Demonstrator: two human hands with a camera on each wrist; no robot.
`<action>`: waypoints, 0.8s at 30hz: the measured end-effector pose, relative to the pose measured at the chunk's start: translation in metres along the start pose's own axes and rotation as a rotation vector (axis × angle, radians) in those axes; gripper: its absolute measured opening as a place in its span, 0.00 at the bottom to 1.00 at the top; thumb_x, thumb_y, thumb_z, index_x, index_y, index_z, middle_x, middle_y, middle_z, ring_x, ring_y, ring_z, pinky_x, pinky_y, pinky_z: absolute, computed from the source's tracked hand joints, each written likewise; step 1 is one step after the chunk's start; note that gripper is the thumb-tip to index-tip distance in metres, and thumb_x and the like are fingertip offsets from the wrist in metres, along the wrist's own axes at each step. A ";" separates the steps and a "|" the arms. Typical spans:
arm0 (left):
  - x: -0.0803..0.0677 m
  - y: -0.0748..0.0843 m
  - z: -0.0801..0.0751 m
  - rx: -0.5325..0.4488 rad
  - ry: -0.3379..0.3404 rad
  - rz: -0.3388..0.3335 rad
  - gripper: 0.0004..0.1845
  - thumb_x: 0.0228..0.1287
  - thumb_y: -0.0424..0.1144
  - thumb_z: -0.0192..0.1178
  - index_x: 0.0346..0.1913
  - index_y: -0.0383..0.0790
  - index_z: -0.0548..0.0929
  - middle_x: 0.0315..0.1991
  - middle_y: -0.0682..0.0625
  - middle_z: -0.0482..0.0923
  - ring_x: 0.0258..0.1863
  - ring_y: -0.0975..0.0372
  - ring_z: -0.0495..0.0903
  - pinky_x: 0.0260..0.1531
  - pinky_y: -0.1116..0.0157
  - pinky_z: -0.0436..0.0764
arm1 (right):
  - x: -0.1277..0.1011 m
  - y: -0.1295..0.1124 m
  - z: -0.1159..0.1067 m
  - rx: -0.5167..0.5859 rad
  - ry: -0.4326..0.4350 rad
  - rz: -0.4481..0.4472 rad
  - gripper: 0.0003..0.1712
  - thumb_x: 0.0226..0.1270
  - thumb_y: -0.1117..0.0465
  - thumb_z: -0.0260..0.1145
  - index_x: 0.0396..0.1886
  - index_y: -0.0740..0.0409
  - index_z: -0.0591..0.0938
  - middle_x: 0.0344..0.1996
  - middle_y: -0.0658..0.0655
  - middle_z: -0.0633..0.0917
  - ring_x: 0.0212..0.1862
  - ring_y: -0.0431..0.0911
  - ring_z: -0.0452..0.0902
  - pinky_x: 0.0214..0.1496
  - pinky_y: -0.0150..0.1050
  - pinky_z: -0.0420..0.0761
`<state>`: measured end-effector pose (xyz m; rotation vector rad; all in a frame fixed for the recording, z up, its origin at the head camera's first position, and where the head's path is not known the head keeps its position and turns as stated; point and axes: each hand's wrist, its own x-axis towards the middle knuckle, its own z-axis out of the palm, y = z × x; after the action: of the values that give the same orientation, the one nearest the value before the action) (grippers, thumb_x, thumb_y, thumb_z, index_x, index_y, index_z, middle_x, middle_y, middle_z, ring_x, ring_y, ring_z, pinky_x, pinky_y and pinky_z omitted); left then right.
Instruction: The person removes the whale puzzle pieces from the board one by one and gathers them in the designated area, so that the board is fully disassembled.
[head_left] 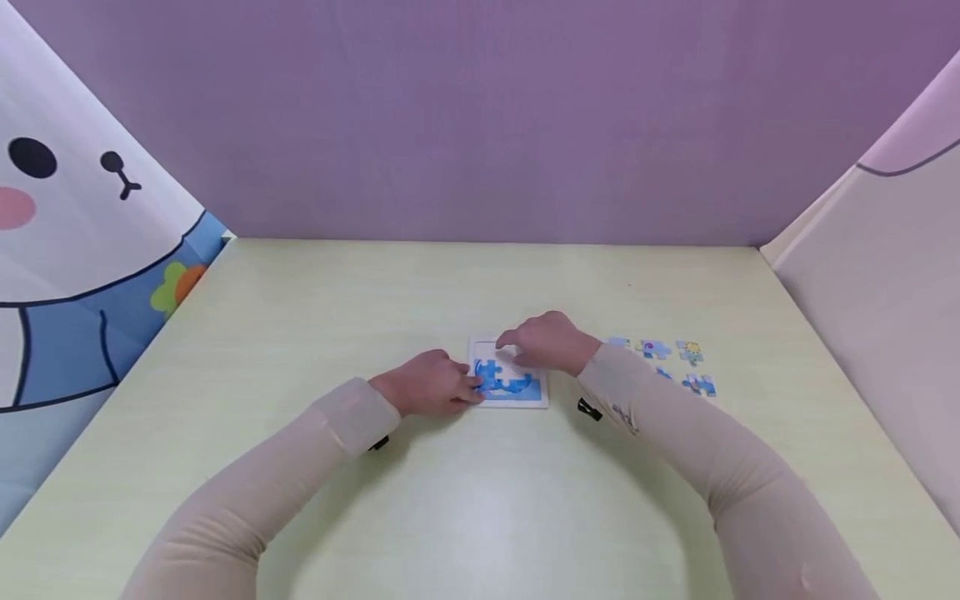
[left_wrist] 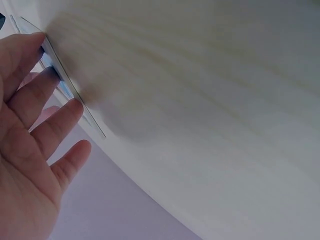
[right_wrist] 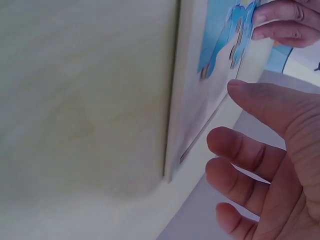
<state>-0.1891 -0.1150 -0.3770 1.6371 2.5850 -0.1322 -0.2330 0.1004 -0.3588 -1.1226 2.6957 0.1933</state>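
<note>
Presently: tabletop [head_left: 300, 333], pale wood. Tray [head_left: 542, 398], white-rimmed, mid-tabletop, partly filled in blue. Left hand [head_left: 431, 385]: grip spread, straight fingertips pressing the tray's left edge. Right hand [head_left: 551, 340]: grip relaxed, empty, hovering above the tray. 5 loose pieces [head_left: 690, 350] lie to the right. Judgement: keep the tray pinned flat while seating pieces. Upper tray hidden under the right hand; piece artwork unreadable.

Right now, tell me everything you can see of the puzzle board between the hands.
The puzzle board is a small, thin, white-framed square tray lying flat on the pale wooden table. Blue picture pieces fill its near part; the far strip looks bare white. The left hand touches its left edge with straight fingertips, and the right hand hovers over its far side, holding nothing visible. Loose pieces lie apart to its right.
</note>
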 end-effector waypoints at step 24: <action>0.001 -0.001 0.005 -0.021 0.031 -0.003 0.12 0.66 0.41 0.61 0.51 0.50 0.87 0.50 0.51 0.83 0.45 0.62 0.83 0.33 0.64 0.78 | 0.022 -0.016 0.002 0.096 -0.095 0.023 0.19 0.66 0.60 0.60 0.56 0.45 0.83 0.53 0.50 0.83 0.54 0.46 0.78 0.49 0.48 0.77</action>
<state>-0.1901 -0.1153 -0.3816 1.6412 2.6029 -0.0800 -0.2363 0.0744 -0.3664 -1.0286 2.6060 0.1163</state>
